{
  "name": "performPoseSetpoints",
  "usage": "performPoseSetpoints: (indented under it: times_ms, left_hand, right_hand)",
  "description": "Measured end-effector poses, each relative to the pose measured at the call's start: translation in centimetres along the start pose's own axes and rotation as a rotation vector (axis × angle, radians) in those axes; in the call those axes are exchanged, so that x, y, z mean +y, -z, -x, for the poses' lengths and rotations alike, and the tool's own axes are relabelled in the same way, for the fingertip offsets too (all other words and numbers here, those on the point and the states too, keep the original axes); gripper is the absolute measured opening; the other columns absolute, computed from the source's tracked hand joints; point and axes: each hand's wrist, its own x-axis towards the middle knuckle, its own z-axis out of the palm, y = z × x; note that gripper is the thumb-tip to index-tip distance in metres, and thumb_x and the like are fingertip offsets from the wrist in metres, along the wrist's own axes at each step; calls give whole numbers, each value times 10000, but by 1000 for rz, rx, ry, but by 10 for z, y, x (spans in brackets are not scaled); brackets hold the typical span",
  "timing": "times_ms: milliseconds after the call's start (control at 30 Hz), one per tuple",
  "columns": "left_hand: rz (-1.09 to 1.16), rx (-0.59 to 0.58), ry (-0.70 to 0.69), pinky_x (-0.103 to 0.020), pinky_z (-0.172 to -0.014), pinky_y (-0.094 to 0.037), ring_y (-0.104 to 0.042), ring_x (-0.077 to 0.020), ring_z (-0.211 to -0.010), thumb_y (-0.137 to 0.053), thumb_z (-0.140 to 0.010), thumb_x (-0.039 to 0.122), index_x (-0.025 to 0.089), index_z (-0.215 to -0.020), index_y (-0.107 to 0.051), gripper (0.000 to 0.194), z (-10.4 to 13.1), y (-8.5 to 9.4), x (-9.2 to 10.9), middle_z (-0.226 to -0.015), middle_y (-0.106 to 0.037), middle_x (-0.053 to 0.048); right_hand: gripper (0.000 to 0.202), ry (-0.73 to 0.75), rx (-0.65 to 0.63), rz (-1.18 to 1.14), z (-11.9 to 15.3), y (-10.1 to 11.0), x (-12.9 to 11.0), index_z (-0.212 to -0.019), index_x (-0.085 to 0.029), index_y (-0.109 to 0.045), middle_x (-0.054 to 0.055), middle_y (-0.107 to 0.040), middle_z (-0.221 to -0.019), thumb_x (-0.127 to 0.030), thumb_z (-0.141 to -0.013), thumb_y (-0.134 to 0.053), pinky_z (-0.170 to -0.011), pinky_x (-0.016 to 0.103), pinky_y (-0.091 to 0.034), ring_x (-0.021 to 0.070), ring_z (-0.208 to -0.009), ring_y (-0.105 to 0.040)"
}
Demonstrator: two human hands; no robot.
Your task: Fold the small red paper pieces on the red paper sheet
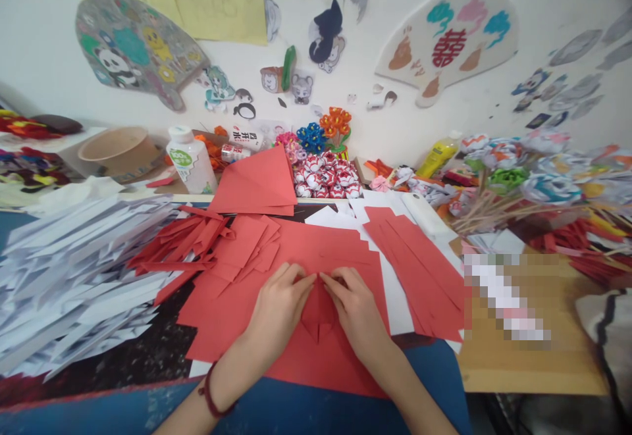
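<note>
A small folded piece of red paper (317, 316) with a pointed lower edge is held between both hands, over large red sheets (340, 369). My left hand (282, 300) pinches its upper left part with thumb and fingers. On the other side, my right hand (354, 300) pinches the upper right part, its fingertips close to those of the left. Small red squares (247, 244) lie left of the hands, beside a heap of folded red strips (182, 244). Red rectangular strips (419, 264) are stacked to the right on white paper (397, 297).
A big pile of folded white paper (83, 283) covers the left side. Behind stand a white bottle (192, 162), paper flowers (328, 175) and a yellow bottle (438, 155). More flowers on sticks (508, 181) lie at right, above a wooden surface (533, 369).
</note>
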Motion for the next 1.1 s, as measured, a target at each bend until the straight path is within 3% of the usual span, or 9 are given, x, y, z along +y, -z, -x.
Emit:
performPoseSetpoints:
  times_ms: [167, 400, 1100]
  left_hand:
    - [-54, -13, 20, -289, -702, -481, -523, -175, -801, -399, -979, 205, 187, -1014, -688, 291, 1, 2, 2, -828, -569, -53]
    - [-218, -51, -77, -309, -657, -465, -492, -187, -747, -394, -952, 138, 173, -1079, -664, 301, 1, 6, 7, -760, -551, -53]
    - [-313, -152, -118, -349, -688, -468, -528, -225, -790, -437, -934, 130, 152, -1194, -615, 316, 4, 3, 4, -822, -587, -62]
  right_hand:
    - [343, -9, -31, 0, -1, 0, -1, -1092, -191, -674, 78, -576, -901, -148, -1003, -346, -750, 336, -537, 185, -831, -544]
    - [376, 36, -60, 32, 0, 1, 0, -1154, -186, -648, 94, -586, -944, -130, -1003, -308, -782, 358, -541, 199, -871, -544]
    - [528, 78, -159, 115, 5, 6, -4, -1296, -111, -551, 157, -558, -1087, 49, -851, -317, -807, 447, -535, 262, -962, -504]
